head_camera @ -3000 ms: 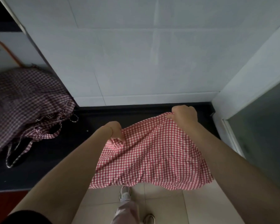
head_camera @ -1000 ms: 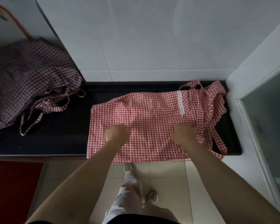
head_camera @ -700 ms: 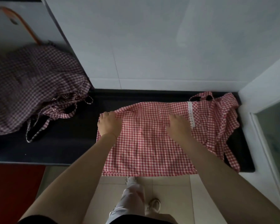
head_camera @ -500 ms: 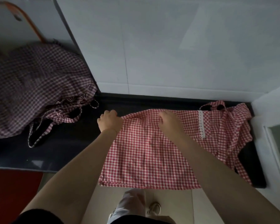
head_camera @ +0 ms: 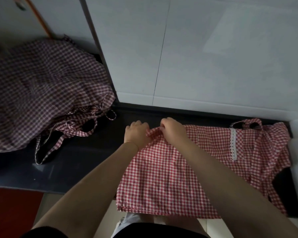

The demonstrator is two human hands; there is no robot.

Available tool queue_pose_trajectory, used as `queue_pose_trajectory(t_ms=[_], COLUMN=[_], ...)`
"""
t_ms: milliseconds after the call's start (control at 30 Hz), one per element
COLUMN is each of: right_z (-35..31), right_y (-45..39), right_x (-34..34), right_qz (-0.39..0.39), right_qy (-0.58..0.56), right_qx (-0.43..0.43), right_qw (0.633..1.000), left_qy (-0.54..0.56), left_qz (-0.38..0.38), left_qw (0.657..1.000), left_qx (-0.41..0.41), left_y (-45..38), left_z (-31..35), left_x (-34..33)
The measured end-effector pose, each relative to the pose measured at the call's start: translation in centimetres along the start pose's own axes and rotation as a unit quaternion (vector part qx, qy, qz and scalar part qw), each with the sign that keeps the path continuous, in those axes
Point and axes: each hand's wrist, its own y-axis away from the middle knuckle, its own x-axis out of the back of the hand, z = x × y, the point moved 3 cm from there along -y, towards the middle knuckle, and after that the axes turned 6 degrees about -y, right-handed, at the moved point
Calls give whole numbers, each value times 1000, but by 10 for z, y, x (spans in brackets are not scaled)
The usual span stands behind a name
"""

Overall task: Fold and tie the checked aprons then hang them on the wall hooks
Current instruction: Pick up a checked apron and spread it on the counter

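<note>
Soft red-and-white checked apron (head_camera: 163,170) spread flat on dark glossy counter (head_camera: 72,162), long axis left-right, lace-trimmed bib end right, left hand (head_camera: 136,133) and right hand (head_camera: 173,129) both pinching its far left corner, crumpled darker checked apron (head_camera: 41,86) heaped left

The scene is looking dim and grey overall. A pale patch of light is falling on the white tiled wall (head_camera: 213,54) up and to the right of the hands, hinting at a source on that side. The dark glossy surface (head_camera: 72,162) is giving off a faint sheen left of the hands. The dark purple checked cloth heap (head_camera: 41,90) far left is sitting in murk, its pattern softening. Straight wall lines are bowing toward the edges from the wide lens.
</note>
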Motion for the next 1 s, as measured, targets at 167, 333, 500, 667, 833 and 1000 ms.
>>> queue_pose_trajectory(t_ms=[167,333,500,667,833,1000], right_z=[9,8,29,68,85,88], right_y=[-6,-2,13,30,39,57], right_x=[20,28,15,3,-3,-8], right_qz=[49,138,65,-31,-77,-113], right_qy=[-58,-89,-25,-30,-15,26], right_qx=[-9,-13,-55,-163,-191,-164], right_qw=[997,986,996,986,979,980], left_qy=[40,26,-11,-71,-71,-105], left_qz=[-6,219,131,1,-17,-48], left_qw=[998,971,990,997,997,993], left_qx=[50,94,-46,-43,25,5], left_y=[-15,-23,-20,-14,-13,-13], left_z=[-12,-18,6,17,5,-1], left_x=[33,54,18,-12,-9,-17])
